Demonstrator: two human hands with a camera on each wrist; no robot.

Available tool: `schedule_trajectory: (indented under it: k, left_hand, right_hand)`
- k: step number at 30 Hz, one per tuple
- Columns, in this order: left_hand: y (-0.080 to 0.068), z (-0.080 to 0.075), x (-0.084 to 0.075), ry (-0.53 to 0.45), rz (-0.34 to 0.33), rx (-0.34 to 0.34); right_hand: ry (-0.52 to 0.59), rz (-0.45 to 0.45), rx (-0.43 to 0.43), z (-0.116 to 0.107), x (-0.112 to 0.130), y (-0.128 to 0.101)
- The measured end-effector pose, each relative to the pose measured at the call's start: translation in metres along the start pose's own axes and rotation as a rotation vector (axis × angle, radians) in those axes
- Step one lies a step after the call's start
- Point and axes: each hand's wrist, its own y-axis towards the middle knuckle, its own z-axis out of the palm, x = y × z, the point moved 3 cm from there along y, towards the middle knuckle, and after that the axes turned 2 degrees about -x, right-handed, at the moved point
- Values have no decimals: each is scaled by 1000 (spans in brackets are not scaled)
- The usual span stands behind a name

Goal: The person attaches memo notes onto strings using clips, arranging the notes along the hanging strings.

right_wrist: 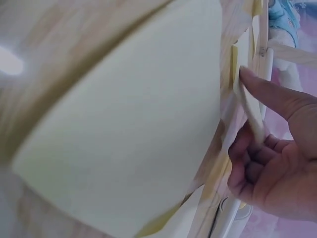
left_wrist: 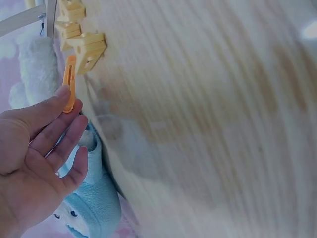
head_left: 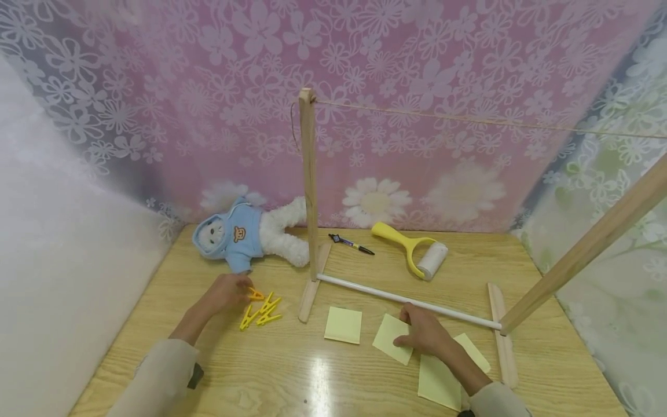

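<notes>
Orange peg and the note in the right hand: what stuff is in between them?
In the head view, yellow pegs, a wooden foot and another note lie between the orange peg and the held note.

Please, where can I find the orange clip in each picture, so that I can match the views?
Head: orange clip lower left of centre, at the left hand.
Left wrist: upper left, the clip between thumb and finger.
Right wrist: not visible.
Shared landmark: the toy's blue hoodie, in all three views; top right in the right wrist view.
</notes>
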Motion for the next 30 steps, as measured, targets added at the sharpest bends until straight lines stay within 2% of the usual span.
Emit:
schedule_trajectory:
  k: [4,7,10,16,21,25,30]
  left_hand:
    - [2,-4,-4,-9,-16,10]
    - [1,-8,-10,-28,-56,20]
    - [-1,-13,-16,-60,-81,4]
    - [0,-23,-32,-106,10,-92]
    - [4,-32,-47,-162,16,-108]
    - [9,-41,-58,-254,-20,-115]
    - [15,-56,-73,-356,-122,-155]
  right_hand:
    - [75,-41,29,-2,-3,1]
    - [115,-93,35,-7,-3,-1]
    - [136,-135,26,-14,-3,-3]
    - [190,-145,19,-26,2,-8]
    - [253,-122,11,-36,8,-10]
    - [288,-124,-41,-48,16,-7]
    - [327,-106,-113,-61,28,-1]
